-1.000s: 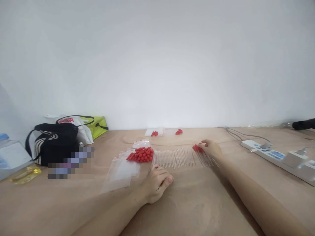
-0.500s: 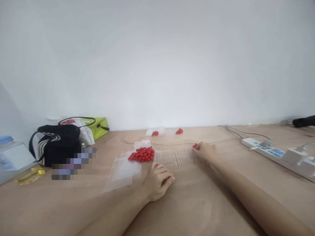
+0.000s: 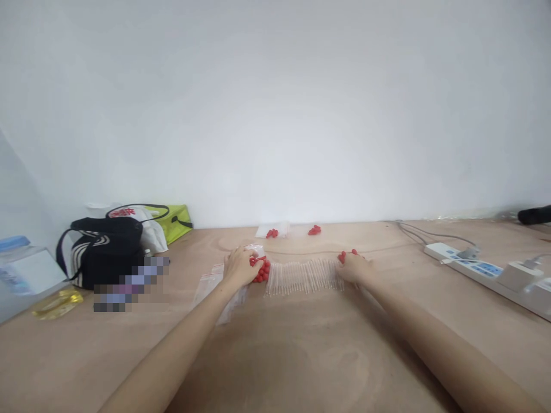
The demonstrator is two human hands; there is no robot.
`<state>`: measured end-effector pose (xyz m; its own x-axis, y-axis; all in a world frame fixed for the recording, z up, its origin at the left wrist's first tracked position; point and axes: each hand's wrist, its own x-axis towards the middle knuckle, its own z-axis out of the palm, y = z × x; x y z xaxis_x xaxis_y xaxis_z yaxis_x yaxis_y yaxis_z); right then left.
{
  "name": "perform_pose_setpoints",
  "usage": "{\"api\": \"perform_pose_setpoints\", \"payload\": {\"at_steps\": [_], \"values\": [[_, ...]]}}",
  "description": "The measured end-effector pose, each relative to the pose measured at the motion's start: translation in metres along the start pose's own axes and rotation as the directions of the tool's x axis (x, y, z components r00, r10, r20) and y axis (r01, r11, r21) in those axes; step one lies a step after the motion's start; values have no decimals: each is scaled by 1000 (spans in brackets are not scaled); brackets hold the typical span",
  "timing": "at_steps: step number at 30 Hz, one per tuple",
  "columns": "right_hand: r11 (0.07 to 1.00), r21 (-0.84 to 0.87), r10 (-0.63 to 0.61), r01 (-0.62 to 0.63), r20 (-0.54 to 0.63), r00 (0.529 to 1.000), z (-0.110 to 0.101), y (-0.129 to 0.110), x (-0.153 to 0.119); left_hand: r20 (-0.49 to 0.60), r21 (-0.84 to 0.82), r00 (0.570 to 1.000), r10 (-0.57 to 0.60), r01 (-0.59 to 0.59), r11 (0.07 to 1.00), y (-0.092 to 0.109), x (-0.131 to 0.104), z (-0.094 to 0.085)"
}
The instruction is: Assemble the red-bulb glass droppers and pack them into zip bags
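My left hand (image 3: 241, 266) is over the left part of a pile of small red oblong pieces (image 3: 262, 271), fingers and thumb curled together on some of them. Most of the pile is hidden under it. Flat clear zip bags (image 3: 210, 281) lie beneath and beside that wrist. My right hand (image 3: 355, 268) rests at the right end of a row of thin pale sticks (image 3: 303, 276), which look like cotton swabs. Its fingers are closed, and a few red pieces (image 3: 342, 257) show at the fingertips; how they are gripped is partly hidden.
Toward the wall lie a clear bag with red pieces (image 3: 272, 233) and another small red cluster (image 3: 314, 230). A white power strip (image 3: 465, 261) with plugs and cables is at right. At left are a black bag (image 3: 109, 249), a lime-green bag (image 3: 178, 221) and a yellow roll (image 3: 58, 303).
My left hand has moved from the table in front of the sticks, up and left onto the red pile. The right hand has stayed almost in place; more red shows beyond its fingers.
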<state>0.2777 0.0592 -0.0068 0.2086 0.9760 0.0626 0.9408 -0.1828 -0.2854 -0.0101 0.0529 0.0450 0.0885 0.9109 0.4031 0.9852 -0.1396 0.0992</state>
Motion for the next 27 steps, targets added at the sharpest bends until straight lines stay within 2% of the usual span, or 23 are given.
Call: {"api": "perform_pose_setpoints", "payload": {"at_steps": [3,6,12,21,27], "values": [[1000,14,7,-7,6,1000,3,-1,0,81,28,996,43,-45,999,-3,18,5],[1000,30,9,-10,13,1000,6,0,1,132,57,987,90,-98,994,-3,26,8],[998,64,16,-17,20,1000,11,2,4,133,89,974,181,-194,977,-7,28,9],[995,98,6,-5,-11,1000,3,0,0,19,45,953,304,-304,951,-6,24,13],[995,102,-10,17,-75,997,-10,-6,-8,-97,-51,951,295,-300,952,3,18,6]]}}
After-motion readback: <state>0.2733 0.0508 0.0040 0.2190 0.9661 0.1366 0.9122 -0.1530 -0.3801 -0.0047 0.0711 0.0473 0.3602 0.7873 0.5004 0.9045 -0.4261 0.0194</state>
